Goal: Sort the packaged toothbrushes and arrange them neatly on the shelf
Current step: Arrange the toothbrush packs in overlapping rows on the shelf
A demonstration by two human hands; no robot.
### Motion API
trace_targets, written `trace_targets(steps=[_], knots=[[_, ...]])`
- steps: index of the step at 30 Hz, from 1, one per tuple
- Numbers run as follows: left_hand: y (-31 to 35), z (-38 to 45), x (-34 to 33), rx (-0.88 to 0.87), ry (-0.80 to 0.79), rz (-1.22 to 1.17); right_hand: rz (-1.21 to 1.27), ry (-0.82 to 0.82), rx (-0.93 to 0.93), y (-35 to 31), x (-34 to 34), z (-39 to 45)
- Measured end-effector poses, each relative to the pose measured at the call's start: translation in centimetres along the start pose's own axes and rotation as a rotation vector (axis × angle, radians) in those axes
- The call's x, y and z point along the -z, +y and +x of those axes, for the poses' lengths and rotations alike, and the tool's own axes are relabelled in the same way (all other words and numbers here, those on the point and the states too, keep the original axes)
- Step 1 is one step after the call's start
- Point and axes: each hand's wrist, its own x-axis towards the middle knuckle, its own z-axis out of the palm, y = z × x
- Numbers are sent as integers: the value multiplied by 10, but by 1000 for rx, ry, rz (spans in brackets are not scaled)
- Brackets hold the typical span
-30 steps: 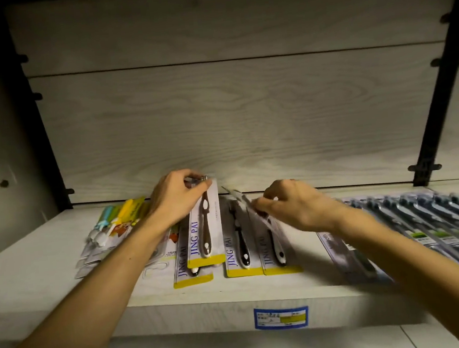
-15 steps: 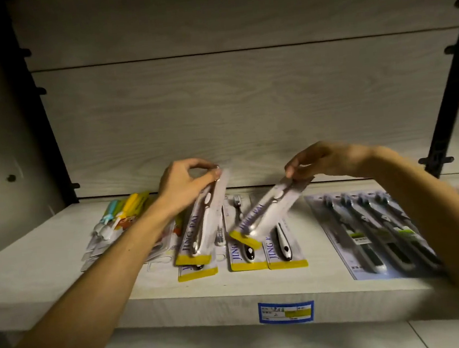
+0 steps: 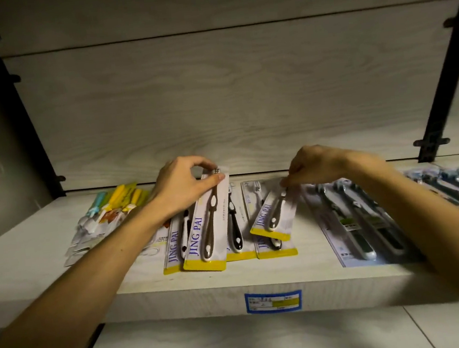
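On the wooden shelf [image 3: 49, 264], at the far left, a loose heap of yellow and teal brushes [image 3: 114, 207] lies askew, not yet squared. Next comes the left hand [image 3: 180, 188], thumb and forefinger pinching the top end of a yellow-edged JING PAI pack [image 3: 204, 232]; its long axis runs front to back with a slight lean, brush head toward the back wall and yellow strip toward the shelf's front edge. It rests on top of the flat row of like packs [image 3: 237, 234], overlapping them. Right of that, the right hand [image 3: 316, 165] pinches the top of a second pack [image 3: 273, 217], which is raised and angled, head up and right, yellow strip down and left, above a pack lying flat. To do this step well, I would lower each pack so its yellow strip meets the line of the others, then slide it square rather than drop it. Furthest right sit the dark-handled multipacks [image 3: 364, 222], fanned slightly; in this dim light I cannot tell how many lie there.
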Motion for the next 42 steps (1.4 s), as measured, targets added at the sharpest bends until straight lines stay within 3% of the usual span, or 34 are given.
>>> trace_targets(steps=[7, 17, 24, 28, 35, 42], knots=[[20, 2, 1, 2, 17, 60, 122, 111, 95, -6, -17, 15], [76, 24, -41, -77, -174, 262, 219, -41, 123, 10, -4, 7], [67, 27, -63, -56, -194, 227, 193, -8, 63, 11, -4, 13], [65, 26, -64, -60, -194, 63, 243, 24, 67, 8, -8, 17], [40, 30, -48, 54, -209, 164, 264, 63, 171, -6, -22, 15], [39, 23, -52, 34, -384, 247, 225, 35, 243, -4, -18, 8]])
